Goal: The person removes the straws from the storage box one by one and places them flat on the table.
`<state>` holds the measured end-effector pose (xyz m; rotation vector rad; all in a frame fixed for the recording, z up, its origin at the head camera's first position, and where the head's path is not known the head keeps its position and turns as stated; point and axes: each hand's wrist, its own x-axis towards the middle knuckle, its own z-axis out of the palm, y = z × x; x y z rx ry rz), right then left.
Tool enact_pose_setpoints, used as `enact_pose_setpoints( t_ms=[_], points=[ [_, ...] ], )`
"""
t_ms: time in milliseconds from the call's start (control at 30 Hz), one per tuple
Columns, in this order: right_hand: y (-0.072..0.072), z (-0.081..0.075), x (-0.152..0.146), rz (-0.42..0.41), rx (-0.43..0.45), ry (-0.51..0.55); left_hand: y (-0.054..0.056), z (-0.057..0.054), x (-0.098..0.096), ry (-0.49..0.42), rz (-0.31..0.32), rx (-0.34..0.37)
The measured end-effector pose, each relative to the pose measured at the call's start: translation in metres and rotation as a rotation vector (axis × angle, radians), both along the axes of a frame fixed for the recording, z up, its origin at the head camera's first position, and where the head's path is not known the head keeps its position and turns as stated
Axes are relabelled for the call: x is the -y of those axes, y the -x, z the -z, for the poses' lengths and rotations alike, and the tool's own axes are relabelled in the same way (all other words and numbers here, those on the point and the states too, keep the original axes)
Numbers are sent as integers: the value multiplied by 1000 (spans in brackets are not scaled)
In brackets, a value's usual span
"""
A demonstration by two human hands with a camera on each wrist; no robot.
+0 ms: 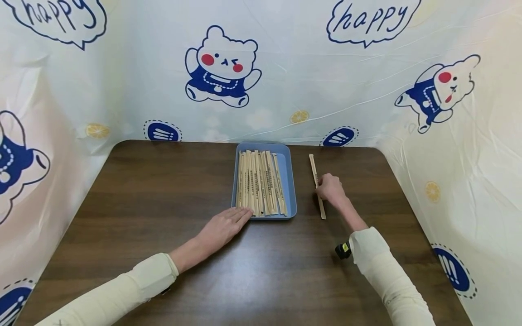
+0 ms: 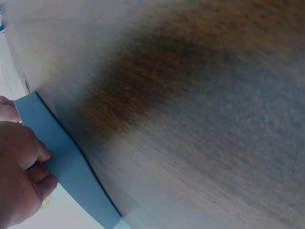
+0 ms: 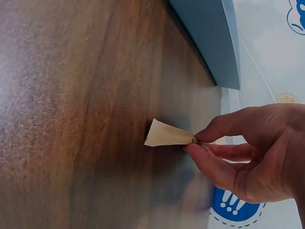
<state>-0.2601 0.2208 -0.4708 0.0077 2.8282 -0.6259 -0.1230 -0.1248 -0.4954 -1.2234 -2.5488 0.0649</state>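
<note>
A blue tray stands at the far middle of the table, holding a row of slim tan packets with dark print, which look like paper-wrapped chopsticks. My left hand is at its near left corner. In the left wrist view, thumb and fingers grip the rim of the tray wall. To the right of the tray, my right hand pinches one single chopstick packet around its middle. From the right wrist, the thumb and fingertips meet on that packet, its flat end pointing out over the table.
The brown wooden table reaches back to a patterned cloth hung behind and at both sides. A small black device with a yellow mark sits at the right wrist. Pale sleeves cover both forearms.
</note>
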Motion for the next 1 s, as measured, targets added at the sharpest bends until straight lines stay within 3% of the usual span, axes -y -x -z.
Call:
enact_pose_setpoints(
  t_ms=[300, 400, 567, 733, 900, 1000],
  points=[
    [0, 3, -3, 8, -7, 21, 2, -1, 0, -14, 8, -4],
    [-1, 3, -3, 13, 3, 25, 3, 5, 1, -31, 14, -30],
    [-2, 2, -5, 20, 6, 24, 2, 6, 1, -28, 12, -13],
    [-3, 2, -7, 13, -30, 28, 0, -1, 1, 10, -7, 22],
    [-2, 1, -6, 6, -104, 26, 1, -1, 0, 22, -8, 28],
    [1, -3, -2, 13, -93, 69, 2, -1, -1, 11, 0, 26]
  ],
)
